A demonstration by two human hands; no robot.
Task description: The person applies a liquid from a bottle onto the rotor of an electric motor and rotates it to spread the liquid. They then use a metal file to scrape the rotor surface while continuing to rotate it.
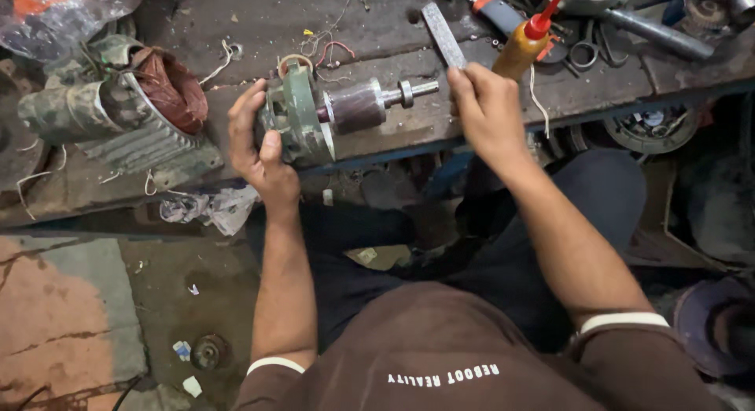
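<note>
Green-painted metal fills my left hand (258, 147): I clasp the end cover (297, 121) of a motor part, fingers curled over its far rim and my thumb pressed on the near face. From that cover a dark rotor (355, 106) and its steel shaft (413, 91) stick out to the right, lying across the front edge of the workbench (393, 53), between my two hands. My right hand (486, 108) is closed in a pinch on the lower end of a flat grey file (443, 35), which slants up and away over the bench; its gripped end sits just beside the tip of the shaft, not touching it as far as I can tell.

I count one rotor assembly and one file. One amber squeeze bottle (522, 45) with a red nozzle stands just beyond my right hand. One motor housing (118, 104), with copper windings showing in its open end, lies well to the left of my left hand. One pair of scissors (586, 49) rests further back on the right, near one grey metal pipe (657, 33).
</note>
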